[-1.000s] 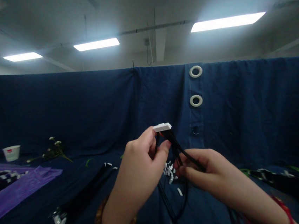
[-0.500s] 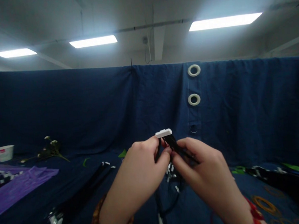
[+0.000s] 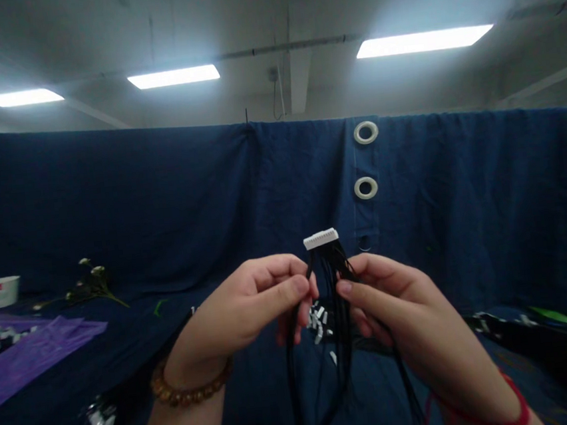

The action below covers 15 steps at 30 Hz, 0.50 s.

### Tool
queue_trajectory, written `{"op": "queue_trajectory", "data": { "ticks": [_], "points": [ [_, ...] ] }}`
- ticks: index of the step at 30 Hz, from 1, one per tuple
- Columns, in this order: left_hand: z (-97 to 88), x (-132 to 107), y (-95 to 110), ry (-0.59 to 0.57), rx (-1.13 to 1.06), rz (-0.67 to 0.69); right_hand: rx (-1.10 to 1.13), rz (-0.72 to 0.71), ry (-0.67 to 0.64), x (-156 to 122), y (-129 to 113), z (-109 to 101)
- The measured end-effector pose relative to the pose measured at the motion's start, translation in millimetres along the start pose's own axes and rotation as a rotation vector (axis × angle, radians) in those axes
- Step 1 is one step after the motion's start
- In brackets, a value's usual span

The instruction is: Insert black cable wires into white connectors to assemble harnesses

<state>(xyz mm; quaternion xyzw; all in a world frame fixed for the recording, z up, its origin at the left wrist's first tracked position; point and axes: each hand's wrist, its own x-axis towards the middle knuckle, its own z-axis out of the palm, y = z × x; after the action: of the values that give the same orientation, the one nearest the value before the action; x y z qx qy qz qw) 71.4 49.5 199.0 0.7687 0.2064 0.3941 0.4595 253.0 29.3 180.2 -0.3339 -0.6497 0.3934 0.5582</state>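
Observation:
A white multi-pin plastic connector [image 3: 321, 238] stands upright at the top of a bundle of thin black wires [image 3: 323, 369], which hangs down below it. My left hand [image 3: 247, 303] pinches the bundle just under the connector from the left. From the right, my right hand [image 3: 397, 302] pinches it at the same height. Between the hands, the connector stays uncovered. Small white connector pieces [image 3: 318, 323] lie on the dark blue cloth behind the wires, partly hidden by them. An amber bead bracelet [image 3: 190, 385] circles my left wrist, and a red cord [image 3: 484, 417] circles my right.
A dark blue curtain [image 3: 162, 197] with white grommets [image 3: 368, 187] hangs beyond the blue-covered table. At left lie a purple sheet [image 3: 36, 350], a white cup [image 3: 1, 292] and flower sprigs [image 3: 90, 288]. Black wire bundles with white ends [image 3: 100, 420] [image 3: 526, 333] lie on both sides.
My hands have spread further apart and turned, and the connector now faces me more squarely. The wires hang straighter below it, and the view has tilted slightly.

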Motion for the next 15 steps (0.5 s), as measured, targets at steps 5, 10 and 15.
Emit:
{"op": "queue_trajectory", "data": {
  "ticks": [5, 10, 15],
  "points": [
    [-5.5, 7, -6, -0.035, 0.115, 0.112, 0.009, 0.013, -0.055, 1, 4, 0],
    [-0.5, 10, -12, 0.115, 0.104, 0.124, 0.016, 0.015, -0.083, 2, 2, 0],
    [9.2, 13, -12, 0.105, 0.038, 0.100, -0.065, 0.031, -0.095, 1, -1, 2]
  ]
}}
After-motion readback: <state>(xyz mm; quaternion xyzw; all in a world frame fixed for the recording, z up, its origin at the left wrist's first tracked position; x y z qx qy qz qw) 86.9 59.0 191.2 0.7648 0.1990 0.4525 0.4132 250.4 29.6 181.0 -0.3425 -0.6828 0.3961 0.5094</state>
